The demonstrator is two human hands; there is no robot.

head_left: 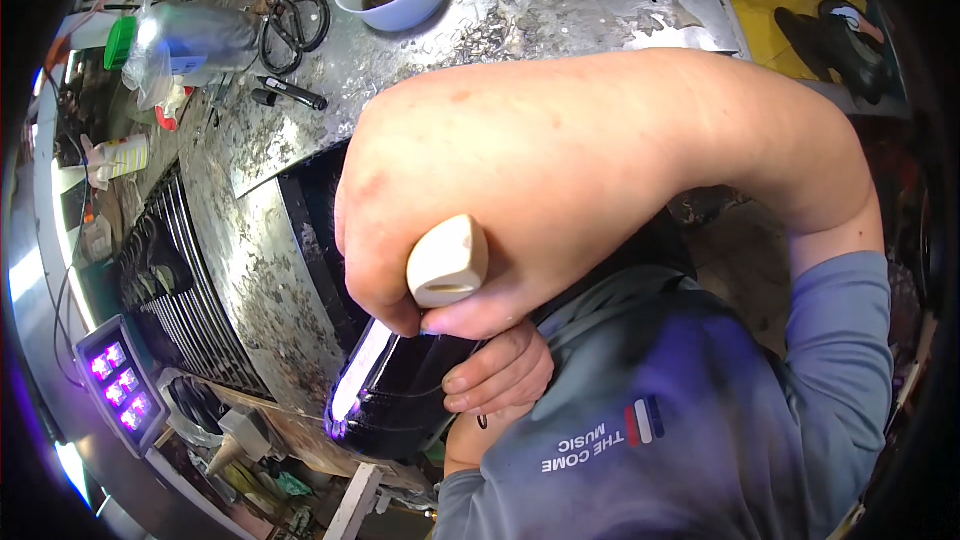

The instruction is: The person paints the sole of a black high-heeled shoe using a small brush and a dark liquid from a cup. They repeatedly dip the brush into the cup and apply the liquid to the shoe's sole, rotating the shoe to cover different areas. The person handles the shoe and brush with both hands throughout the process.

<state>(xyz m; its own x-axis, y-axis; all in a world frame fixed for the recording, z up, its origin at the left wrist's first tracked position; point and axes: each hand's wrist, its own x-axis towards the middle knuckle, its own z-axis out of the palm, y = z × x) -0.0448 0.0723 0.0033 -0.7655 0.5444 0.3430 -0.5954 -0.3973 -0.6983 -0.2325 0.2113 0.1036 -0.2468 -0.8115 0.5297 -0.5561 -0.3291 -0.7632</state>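
Observation:
My right hand (385,230) is closed round a tool with a pale, cream-coloured handle (447,262); the handle's blunt end sticks out between thumb and fist. The tool's working end is hidden below the hand. Under it lies a glossy black rounded piece (395,405) with a bright streak along its left side; its exact kind does not show. My left hand (505,370) grips this black piece from its right side, close to my body, with fingers curled. The right forearm covers much of the middle of the view.
On the worn metal tabletop (540,0) stand a white bowl (410,15) of dark liquid, black-handled scissors (292,33), a black marker (293,92) and a clear green-lidded bottle (200,37). A lit purple lamp (122,385) is at the left, below a metal-barred rack (205,285).

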